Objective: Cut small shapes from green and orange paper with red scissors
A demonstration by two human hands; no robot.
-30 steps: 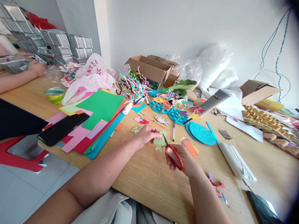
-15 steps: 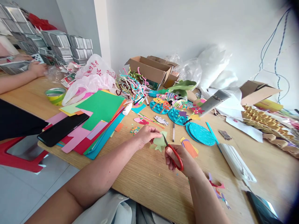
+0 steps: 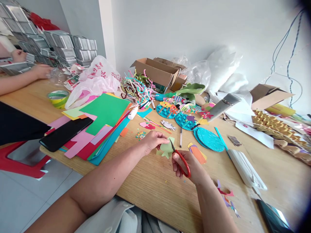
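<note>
The left hand is pinching a pale green paper between thumb and fingers, just left of the red-handled scissors. The right hand is gripping the scissors, whose blades are meeting the paper. Beyond the scissors a pen is lying; well to their left, a green sheet.

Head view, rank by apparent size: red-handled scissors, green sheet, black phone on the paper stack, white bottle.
1. Green sheet
2. Black phone
3. Scissors, partly covered by the right hand
4. White bottle
</note>
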